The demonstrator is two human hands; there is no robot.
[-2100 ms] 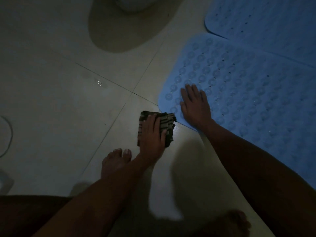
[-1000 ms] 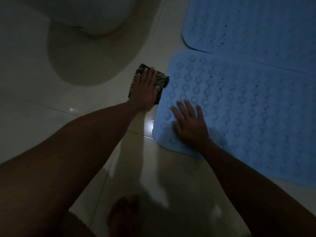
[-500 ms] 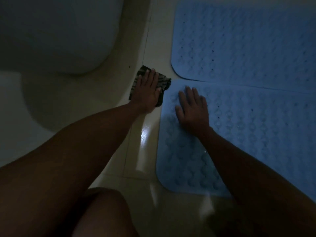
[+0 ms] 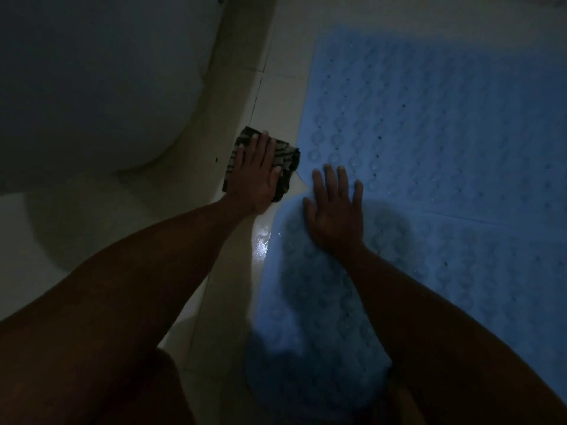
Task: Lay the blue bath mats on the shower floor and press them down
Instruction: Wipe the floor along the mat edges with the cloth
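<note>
Head view: my right hand (image 4: 334, 214) presses flat, fingers spread, on the near blue studded rubber mat's (image 4: 310, 302) far left corner. My left hand (image 4: 256, 173) lies flat on a striped folded cloth (image 4: 285, 157) on the pale tiled floor (image 4: 227, 271).

Bumpy rubbery mats (image 4: 429, 142), glossy tile floor (image 4: 260, 240), striped cloth (image 4: 285, 157)

Single head-worn view, steeply down and close over the tiled floor (image 4: 233, 271).
</note>
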